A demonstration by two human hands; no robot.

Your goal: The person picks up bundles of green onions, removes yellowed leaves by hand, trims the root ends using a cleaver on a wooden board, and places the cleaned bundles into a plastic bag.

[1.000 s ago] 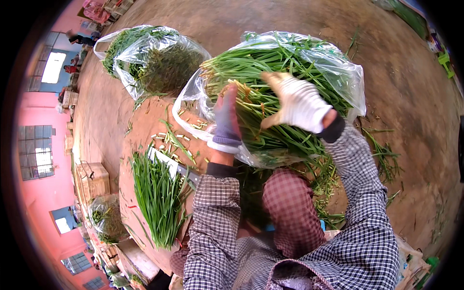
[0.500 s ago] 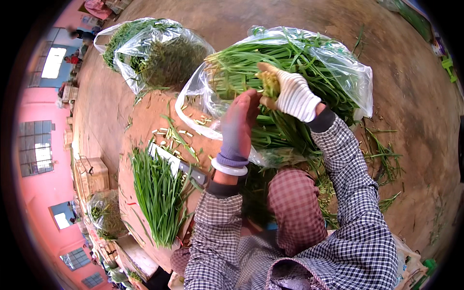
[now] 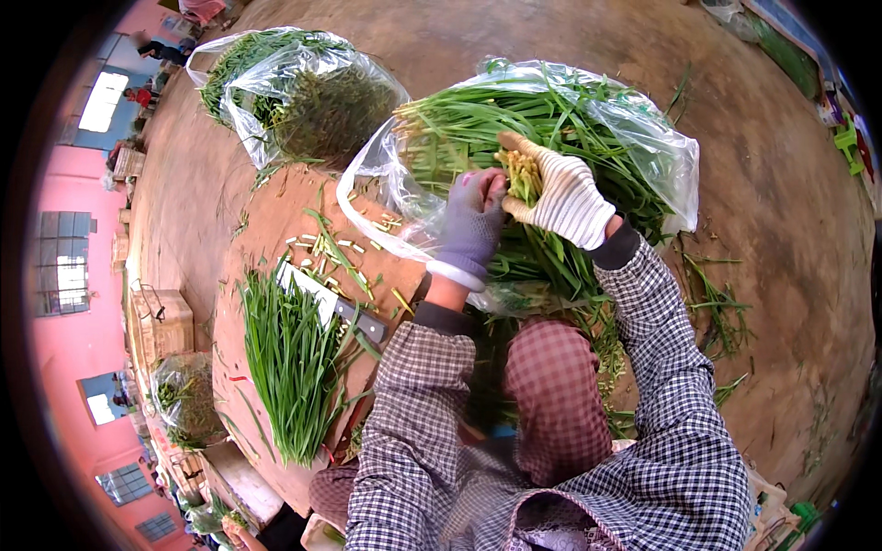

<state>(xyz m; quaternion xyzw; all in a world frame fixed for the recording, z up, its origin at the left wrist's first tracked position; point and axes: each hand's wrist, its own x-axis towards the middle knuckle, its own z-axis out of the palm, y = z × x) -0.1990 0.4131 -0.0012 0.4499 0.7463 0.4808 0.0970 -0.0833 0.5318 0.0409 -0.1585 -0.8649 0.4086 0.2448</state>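
Chives fill the big clear plastic bag (image 3: 643, 147) that lies open on the dirt floor (image 3: 781, 275), just beyond the round wooden tabletop (image 3: 276, 220); every place below is given from that tabletop. A second clear bag (image 3: 303, 92) of greens sits past its far edge, well apart from the hands. On the tabletop itself lies a trimmed pile of green stalks (image 3: 289, 367), tips fanned toward the near edge. Beside that pile rests a cleaver (image 3: 331, 303), blade flat on the wood, with cut yellowish stem ends (image 3: 317, 253) scattered just beyond it.

To the right of the tabletop, over the mouth of the big bag, the right hand (image 3: 565, 197) in a white knit glove has its grip closed around 1 bunch of chives (image 3: 524, 174), pale cut ends pointing up. The left hand (image 3: 473, 225), in a grey-purple glove, touches the same bunch from the side; its fingers (image 3: 487, 188) lie against the stems, and I cannot tell whether they pinch or merely press. Loose stalks (image 3: 717, 303) lie on the floor farther right.
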